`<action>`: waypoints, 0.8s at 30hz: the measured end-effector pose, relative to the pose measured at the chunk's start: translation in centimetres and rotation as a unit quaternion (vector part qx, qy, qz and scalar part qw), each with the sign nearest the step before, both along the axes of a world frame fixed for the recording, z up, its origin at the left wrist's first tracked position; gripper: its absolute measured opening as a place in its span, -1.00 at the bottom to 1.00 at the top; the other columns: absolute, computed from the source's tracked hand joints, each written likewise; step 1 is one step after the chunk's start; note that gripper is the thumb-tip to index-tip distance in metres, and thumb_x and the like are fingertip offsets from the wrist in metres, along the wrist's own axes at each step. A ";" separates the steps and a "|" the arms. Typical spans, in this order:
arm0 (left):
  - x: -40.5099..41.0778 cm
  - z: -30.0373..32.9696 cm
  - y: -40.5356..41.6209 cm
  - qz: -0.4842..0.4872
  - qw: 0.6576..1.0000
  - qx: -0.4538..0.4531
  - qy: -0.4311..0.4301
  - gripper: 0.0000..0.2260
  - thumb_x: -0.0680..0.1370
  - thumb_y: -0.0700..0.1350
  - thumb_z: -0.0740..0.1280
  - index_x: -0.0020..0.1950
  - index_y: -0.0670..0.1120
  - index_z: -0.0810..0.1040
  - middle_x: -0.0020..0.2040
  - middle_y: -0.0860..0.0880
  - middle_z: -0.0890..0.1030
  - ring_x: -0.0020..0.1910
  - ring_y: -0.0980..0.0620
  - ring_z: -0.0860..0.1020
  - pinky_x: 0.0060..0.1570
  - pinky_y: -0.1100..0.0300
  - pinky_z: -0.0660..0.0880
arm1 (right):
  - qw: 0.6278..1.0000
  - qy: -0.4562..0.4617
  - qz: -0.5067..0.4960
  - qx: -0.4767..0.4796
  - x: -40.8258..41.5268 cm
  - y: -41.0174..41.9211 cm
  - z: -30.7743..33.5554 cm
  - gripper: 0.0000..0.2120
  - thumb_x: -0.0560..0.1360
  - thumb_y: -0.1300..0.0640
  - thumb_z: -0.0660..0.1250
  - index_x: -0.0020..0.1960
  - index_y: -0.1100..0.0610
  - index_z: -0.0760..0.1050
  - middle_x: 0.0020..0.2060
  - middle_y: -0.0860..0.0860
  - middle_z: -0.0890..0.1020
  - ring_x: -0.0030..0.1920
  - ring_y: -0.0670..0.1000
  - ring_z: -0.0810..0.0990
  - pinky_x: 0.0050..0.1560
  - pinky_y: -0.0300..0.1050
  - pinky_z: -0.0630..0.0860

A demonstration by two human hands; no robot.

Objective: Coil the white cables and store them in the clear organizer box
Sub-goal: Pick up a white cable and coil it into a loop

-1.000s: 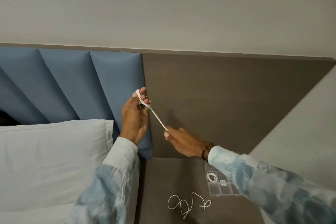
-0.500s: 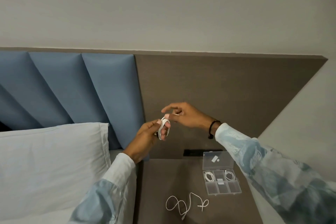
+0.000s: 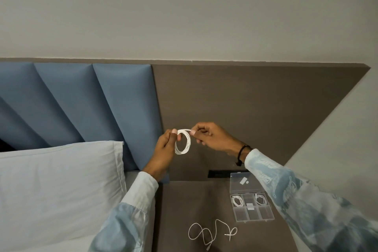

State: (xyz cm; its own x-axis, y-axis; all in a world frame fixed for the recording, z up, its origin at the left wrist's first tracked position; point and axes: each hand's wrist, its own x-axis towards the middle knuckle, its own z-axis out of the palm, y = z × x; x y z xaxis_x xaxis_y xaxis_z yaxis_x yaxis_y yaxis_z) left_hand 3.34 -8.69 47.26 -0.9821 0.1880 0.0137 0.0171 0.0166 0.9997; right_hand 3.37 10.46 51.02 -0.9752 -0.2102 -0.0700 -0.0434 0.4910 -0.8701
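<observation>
A white cable wound into a round coil [image 3: 183,142] hangs in the air in front of the brown headboard panel. My left hand [image 3: 165,146] pinches the coil's upper left side. My right hand [image 3: 206,135] pinches its top right, where the cable end lies. Below, on the nightstand [image 3: 184,200], a loose white cable [image 3: 211,233] lies in loops. To its right stands the clear organizer box [image 3: 252,214] with its lid up; two small coiled cables rest in its back left and back right compartments.
A white pillow [image 3: 57,186] lies on the bed at the left, against the blue padded headboard [image 3: 81,104]. A black socket strip [image 3: 218,173] sits in the panel just behind the nightstand. A grey wall closes off the right side.
One second ago the cable was stretched between my hands, higher up. My hands have come down and together, and the cable now forms a full round coil held by both.
</observation>
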 end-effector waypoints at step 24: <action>-0.2 -0.9 3.4 0.096 0.992 0.047 -0.069 -0.72 0.73 0.01 0.13 -0.03 -0.08 0.53 0.01 -0.14 0.60 0.00 -0.01 0.57 0.11 0.06 0.51 | 0.885 -0.301 -0.134 -0.330 1.3 -1.7 -1.6 -0.88 0.56 0.09 0.35 -0.04 0.07 0.66 -0.16 -0.01 0.73 -0.21 -0.07 0.63 -0.18 -0.15 0.47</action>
State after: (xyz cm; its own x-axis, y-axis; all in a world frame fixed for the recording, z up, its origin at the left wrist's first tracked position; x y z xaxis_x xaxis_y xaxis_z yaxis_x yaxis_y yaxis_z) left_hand 3.15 -5.30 46.38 -0.9934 0.0011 -0.1149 -0.1145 -0.0871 0.9896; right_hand 4.64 8.79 49.46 -0.8243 -0.1649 -0.5416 0.5659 -0.2103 -0.7972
